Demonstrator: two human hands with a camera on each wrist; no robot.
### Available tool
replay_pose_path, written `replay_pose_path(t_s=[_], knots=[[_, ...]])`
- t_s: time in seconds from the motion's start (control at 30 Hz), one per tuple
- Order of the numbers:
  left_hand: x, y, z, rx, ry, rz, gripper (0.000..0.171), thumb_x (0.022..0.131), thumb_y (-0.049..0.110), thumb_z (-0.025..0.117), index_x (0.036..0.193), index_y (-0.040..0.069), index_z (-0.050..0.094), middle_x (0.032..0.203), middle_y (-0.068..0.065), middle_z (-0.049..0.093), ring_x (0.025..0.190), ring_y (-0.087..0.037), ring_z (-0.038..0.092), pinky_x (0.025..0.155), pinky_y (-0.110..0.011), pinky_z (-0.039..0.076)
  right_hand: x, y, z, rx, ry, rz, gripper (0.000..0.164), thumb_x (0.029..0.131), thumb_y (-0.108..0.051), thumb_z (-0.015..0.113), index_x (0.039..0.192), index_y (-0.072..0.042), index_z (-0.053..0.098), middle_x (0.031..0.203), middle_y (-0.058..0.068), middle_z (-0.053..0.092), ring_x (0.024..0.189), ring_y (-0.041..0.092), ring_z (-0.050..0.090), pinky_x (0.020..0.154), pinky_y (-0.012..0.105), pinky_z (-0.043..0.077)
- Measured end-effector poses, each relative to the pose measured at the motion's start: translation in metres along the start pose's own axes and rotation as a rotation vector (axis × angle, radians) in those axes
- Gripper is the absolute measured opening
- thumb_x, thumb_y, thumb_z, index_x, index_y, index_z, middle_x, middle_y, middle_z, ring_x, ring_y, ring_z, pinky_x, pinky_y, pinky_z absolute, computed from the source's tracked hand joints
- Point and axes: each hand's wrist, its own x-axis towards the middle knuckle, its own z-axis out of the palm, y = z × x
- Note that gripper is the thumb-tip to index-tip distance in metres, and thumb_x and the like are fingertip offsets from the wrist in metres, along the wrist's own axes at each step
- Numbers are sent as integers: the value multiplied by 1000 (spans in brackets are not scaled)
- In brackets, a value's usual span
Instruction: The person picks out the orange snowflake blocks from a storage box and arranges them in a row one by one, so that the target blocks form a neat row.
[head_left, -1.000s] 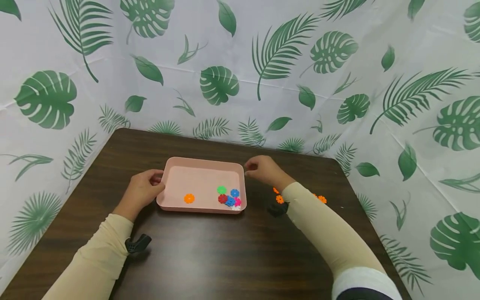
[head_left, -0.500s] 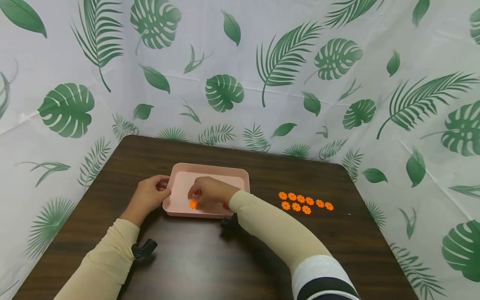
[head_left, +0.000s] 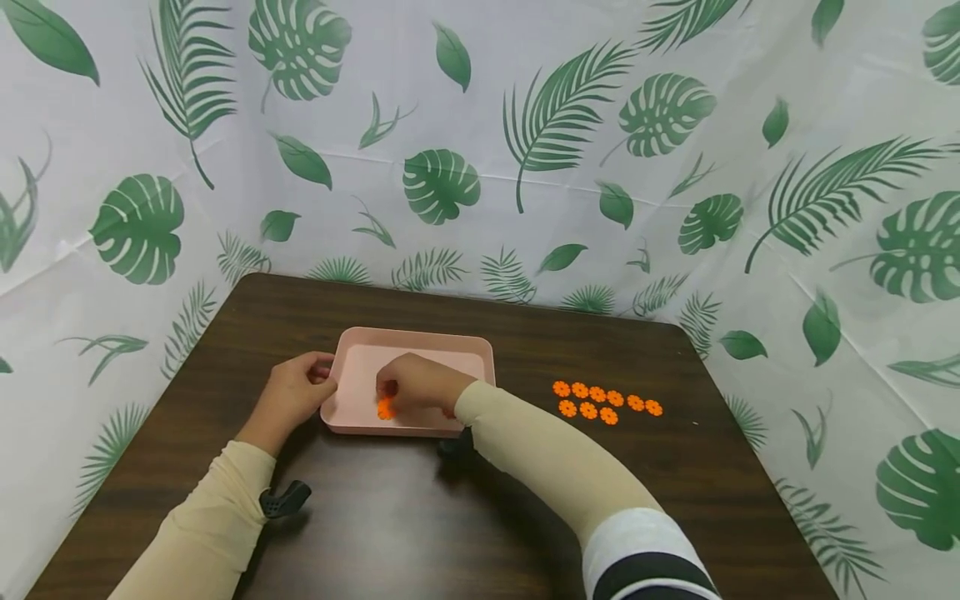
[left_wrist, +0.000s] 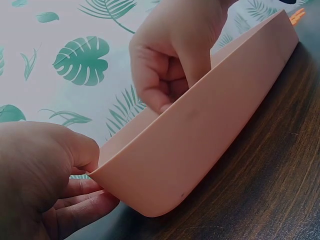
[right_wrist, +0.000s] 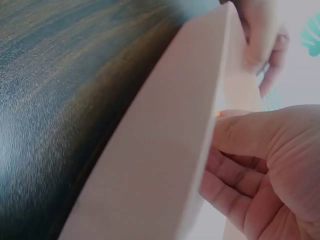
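A shallow pink tray [head_left: 356,392] lies on the table. My left hand [head_left: 288,396] grips its left end, thumb over the rim and fingers against the outside, as the left wrist view [left_wrist: 55,172] shows. My right hand [head_left: 420,383] reaches down inside the tray and pinches an orange flower-shaped disc [head_left: 386,408] near the front left. In the right wrist view only slivers of orange show around the thumb; the tray wall hides the rest. The other coloured discs at the tray's right end are hidden behind the right hand and sleeve.
Right of the tray, several orange flower-shaped discs [head_left: 597,394] lie in two rows on the dark wooden table [head_left: 360,517]. A leaf-patterned cloth [head_left: 450,100] hangs behind the table and along its sides. Black wrist mounts [head_left: 285,500] jut out below the sleeves.
My right hand has moved left from beyond the tray's right rim to the orange disc inside, and its fingers have closed on it. The left hand stays on the tray.
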Motion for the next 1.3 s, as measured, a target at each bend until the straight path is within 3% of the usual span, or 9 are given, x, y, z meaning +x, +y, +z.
replay_pose_path(t_s=[0.2, 0.37, 0.5, 0.67, 0.8, 0.97, 1.13, 1.3], knots=[[0, -3, -2, 9, -1, 8, 47, 93, 19, 66, 136, 0, 62, 112, -21, 70, 99, -33, 65, 90, -50, 57, -21, 14, -16, 105, 56, 64, 8, 93, -15, 78, 90, -18, 72, 88, -7, 67, 83, 12, 58, 78, 19, 54], [2, -7, -7, 23, 26, 32, 46, 92, 18, 66, 135, 0, 63, 110, -21, 71, 98, -34, 66, 86, -49, 58, -57, 33, -50, 321, 146, 205, 6, 92, -13, 78, 96, -12, 75, 93, 1, 73, 84, 21, 68, 81, 37, 61], [3, -9, -10, 28, 42, 56, 46, 92, 17, 66, 134, -2, 63, 109, -22, 72, 97, -34, 67, 86, -49, 57, -102, 63, -78, 474, 276, 318, 9, 91, -10, 78, 100, -8, 77, 97, 8, 76, 86, 30, 72, 82, 45, 62], [2, -10, -12, 22, 35, 44, 46, 92, 17, 65, 134, -2, 63, 111, -22, 72, 98, -34, 67, 86, -47, 57, -182, 114, -97, 497, 382, 515, 12, 94, -14, 76, 105, -11, 77, 109, 10, 73, 98, 35, 71, 86, 46, 61], [-1, -9, -15, 20, 43, 46, 45, 92, 16, 66, 133, -3, 63, 110, -22, 72, 97, -34, 68, 83, -44, 56, -246, 152, -92, 463, 418, 655, 17, 95, -15, 73, 110, -7, 76, 112, 13, 72, 102, 37, 71, 92, 53, 58], [-1, -6, -20, 22, 52, 42, 46, 91, 16, 66, 133, -3, 64, 109, -23, 71, 96, -34, 67, 79, -41, 56, -301, 188, -72, 421, 427, 796, 20, 96, -11, 72, 111, 2, 74, 106, 16, 74, 95, 32, 71, 87, 48, 61], [-2, -6, -21, 26, 44, 30, 47, 92, 17, 66, 134, -3, 63, 110, -23, 71, 97, -34, 67, 79, -40, 55, -325, 210, -55, 426, 424, 874, 14, 94, -7, 71, 105, 1, 75, 100, 12, 74, 88, 23, 69, 78, 40, 62], [-5, -8, -20, 30, 49, 32, 46, 91, 17, 66, 133, -3, 63, 109, -22, 71, 97, -34, 67, 80, -40, 55, -325, 215, -43, 457, 421, 864, 12, 93, -7, 73, 101, 1, 76, 95, 11, 75, 84, 21, 71, 75, 40, 63]])
